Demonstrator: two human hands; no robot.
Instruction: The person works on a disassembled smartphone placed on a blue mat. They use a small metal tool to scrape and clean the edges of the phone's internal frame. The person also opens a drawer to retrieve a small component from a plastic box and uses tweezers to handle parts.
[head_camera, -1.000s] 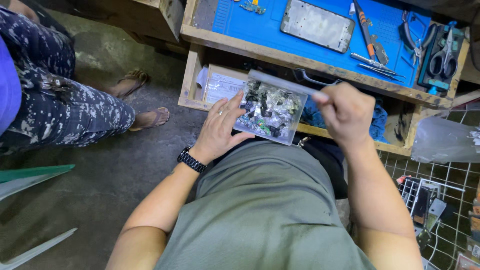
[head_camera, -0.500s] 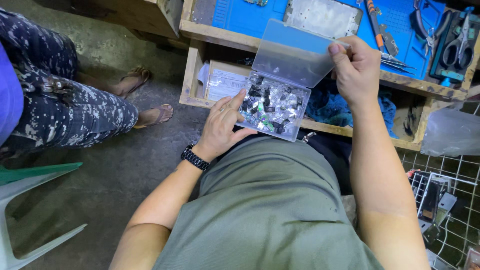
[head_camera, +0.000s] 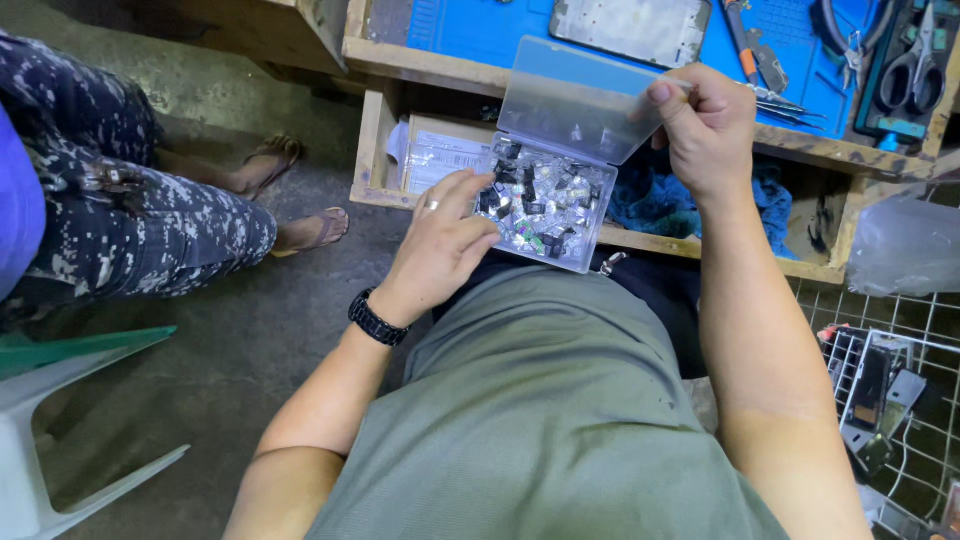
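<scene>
Box parts (head_camera: 540, 205) too small (jumbled) to identify.

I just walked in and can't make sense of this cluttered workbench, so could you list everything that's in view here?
clear plastic box: one, see-through, lid raised, filled with small dark and silver parts
blue mat: one, on the wooden bench
phone panel: one, grey, on the mat
scissors: one pair, dark handles, right of the mat
blue cloth: one, on the shelf below
wire rack: one, white, lower right
plastic chair: one, pale green, lower left
seated person's legs: patterned trousers, sandals, left
left hand: ring, black watch, supports the box
right hand: holds the lid up
</scene>
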